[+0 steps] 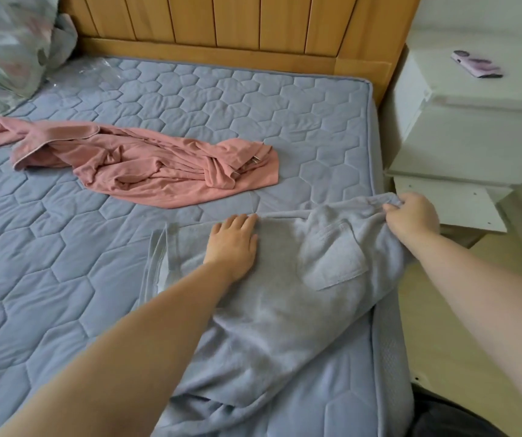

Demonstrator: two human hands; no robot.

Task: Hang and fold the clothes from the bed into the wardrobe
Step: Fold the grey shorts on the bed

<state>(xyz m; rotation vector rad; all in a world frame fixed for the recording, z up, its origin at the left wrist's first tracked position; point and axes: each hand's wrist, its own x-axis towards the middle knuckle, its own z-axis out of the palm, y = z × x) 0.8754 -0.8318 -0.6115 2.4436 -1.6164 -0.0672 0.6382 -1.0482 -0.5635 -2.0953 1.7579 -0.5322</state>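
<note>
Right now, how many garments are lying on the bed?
2. A crumpled pink fabric garment lies in the middle of the blue quilted mattress; a grey fleecy garment with a pocket at its near right edge. Others may be hidden.

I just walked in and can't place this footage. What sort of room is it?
Most likely a home bedroom: a quilted mattress against a wooden headboard, a white bedside cabinet beside it, and a pink garment and a grey garment lying on the mattress.

Blue-grey mattress w/ hexagon quilting, pale grey-blue fleecy garment, salmon-pink garment, honey wood headboard, white nightstand, floral-print bedding.
</note>
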